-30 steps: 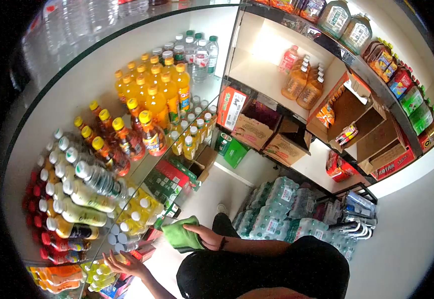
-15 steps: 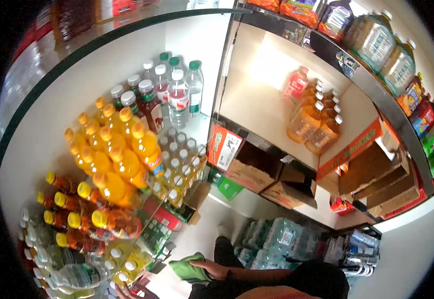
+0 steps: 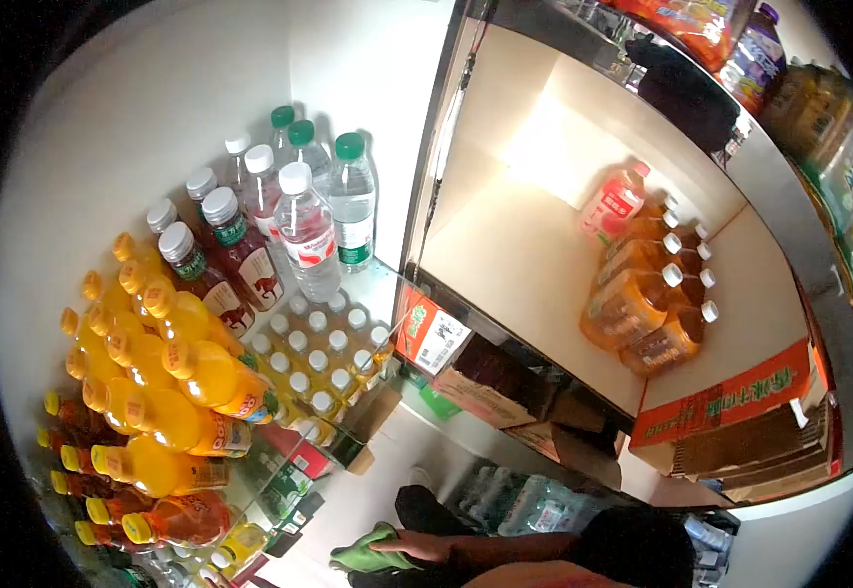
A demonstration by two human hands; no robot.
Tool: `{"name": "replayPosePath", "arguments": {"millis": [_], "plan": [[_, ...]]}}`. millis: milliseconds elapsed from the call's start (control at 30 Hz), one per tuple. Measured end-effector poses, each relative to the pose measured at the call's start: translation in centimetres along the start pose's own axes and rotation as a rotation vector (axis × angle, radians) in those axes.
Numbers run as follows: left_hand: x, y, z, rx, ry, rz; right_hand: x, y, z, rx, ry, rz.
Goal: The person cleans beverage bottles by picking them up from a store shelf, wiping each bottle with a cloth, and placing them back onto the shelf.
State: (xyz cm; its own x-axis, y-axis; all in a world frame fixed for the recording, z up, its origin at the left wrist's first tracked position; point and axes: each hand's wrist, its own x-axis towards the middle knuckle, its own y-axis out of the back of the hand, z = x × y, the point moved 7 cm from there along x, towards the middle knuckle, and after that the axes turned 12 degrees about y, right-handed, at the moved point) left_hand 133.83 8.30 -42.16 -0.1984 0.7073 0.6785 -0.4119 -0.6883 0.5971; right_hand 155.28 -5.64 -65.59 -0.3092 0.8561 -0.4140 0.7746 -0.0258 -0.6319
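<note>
My right hand is closed around a green cloth, low in the view above the floor. Only a sliver of my left hand shows at the bottom edge, close to yellow bottles with white caps; its fingers are mostly cut off, so its grip is hidden. Above it, the glass shelf carries orange drink bottles and amber bottles with yellow caps. Farther back stand dark red bottles and clear water bottles.
At right, a lit compartment holds orange-brown bottles and a pink-labelled bottle. Cardboard boxes sit below it. Wrapped water packs lie on the floor near my leg. A curved shelf edge runs along the right.
The view has moved nearer the shelves and turned, so the bottles appear larger. My left hand has slipped mostly out of view. The green cloth stays in my right hand.
</note>
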Motion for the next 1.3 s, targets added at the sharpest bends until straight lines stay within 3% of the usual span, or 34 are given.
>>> {"name": "replayPosePath", "arguments": {"millis": [67,133,167,233,300,433,533,633,700,967,1067,1200,1233,1267,1300], "plan": [[-0.3,-0.1,0.3,-0.002,0.033,-0.002,-2.3,-2.5,-7.1,-0.056,0.007,-0.074],[-0.4,-0.2,0.6,-0.004,0.059,-0.006,-3.5,-3.5,-9.0,-0.109,0.021,-0.151],[0.0,-0.1,1.8,-0.002,0.079,-0.005,-3.7,-3.2,-9.1,-0.23,0.15,-0.186],[0.8,0.1,4.5,-0.012,0.123,-0.001,-2.8,-2.0,-7.6,-0.156,0.012,-0.234],[1.8,0.1,6.8,-0.06,0.18,-0.002,-4.0,-3.7,-12.0,-0.181,-0.124,-0.22],[2.9,0.3,8.4,-0.11,0.152,-0.058,-4.4,-6.5,-16.7,-0.155,-0.074,-0.279],[0.4,-1.9,4.1,-0.304,0.277,-0.142,-4.2,-7.2,-18.3,-0.2,-0.002,-0.392],[1.3,-1.5,6.7,-0.375,0.242,-0.139,-4.8,-8.1,-22.1,-0.213,-0.068,-0.368],[1.2,-1.7,6.3,-0.433,0.272,-0.117,-3.7,-7.2,-21.3,-0.138,0.054,-0.418],[1.3,-1.1,7.7,-0.506,0.341,-0.094,-5.2,-10.7,-32.8,-0.074,0.35,-0.467],[1.4,-2.6,8.8,-0.64,0.347,-0.138,-3.6,-6.4,-31.7,0.035,0.52,-0.328],[0.4,-3.7,10.3,-0.67,0.516,-0.231,-5.7,-1.4,-32.7,0.096,0.683,0.165],[1.4,-3.0,11.5,-0.413,0.293,-0.238,-6.6,-0.7,-33.1,0.135,0.753,0.285],[2.3,-2.8,12.6,-0.404,0.248,-0.231,-7.0,0.0,-33.7,0.176,0.822,0.371],[2.4,-3.2,12.4,-0.6,0.341,-0.187,-7.3,0.6,-34.2,0.224,0.87,0.427]]}}
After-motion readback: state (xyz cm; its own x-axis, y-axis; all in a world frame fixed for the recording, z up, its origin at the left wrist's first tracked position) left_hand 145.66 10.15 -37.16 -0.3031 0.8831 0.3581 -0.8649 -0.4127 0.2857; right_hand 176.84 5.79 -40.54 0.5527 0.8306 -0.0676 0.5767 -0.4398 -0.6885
